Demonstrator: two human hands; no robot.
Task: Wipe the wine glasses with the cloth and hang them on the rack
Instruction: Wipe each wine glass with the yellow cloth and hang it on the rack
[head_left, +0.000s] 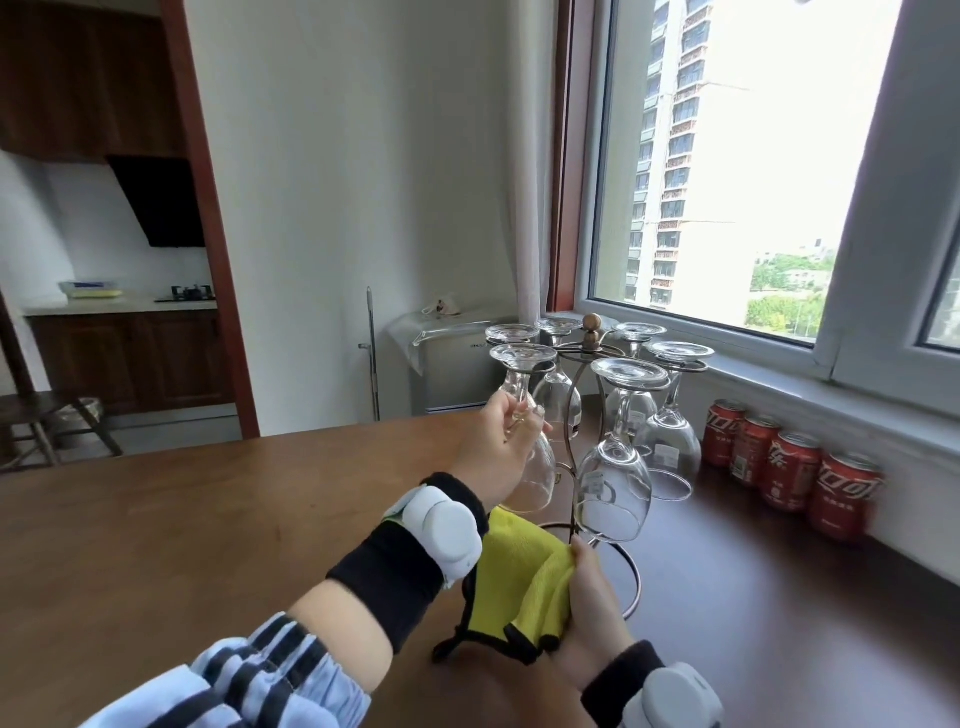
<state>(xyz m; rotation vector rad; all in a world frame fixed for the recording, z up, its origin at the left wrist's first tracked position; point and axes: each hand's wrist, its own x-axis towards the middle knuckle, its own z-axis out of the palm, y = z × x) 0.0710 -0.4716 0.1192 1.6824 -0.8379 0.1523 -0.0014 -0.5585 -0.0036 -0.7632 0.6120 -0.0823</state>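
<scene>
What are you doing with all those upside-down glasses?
A person is wiping wine glasses and hanging them on a metal rack. The left hand holds one upside-down wine glass by its stem at the rack. The right hand holds the yellow cloth. Five other glasses hang there.

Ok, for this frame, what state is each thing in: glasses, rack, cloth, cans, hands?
Rack: upright on the table, six glasses on it.
Held glass: inverted, foot on a rack arm, left hand gripping its stem.
Other five glasses: hanging inverted, untouched.
Yellow cloth: bunched, held by the right hand.
Four red cans: upright under the window sill.
</scene>
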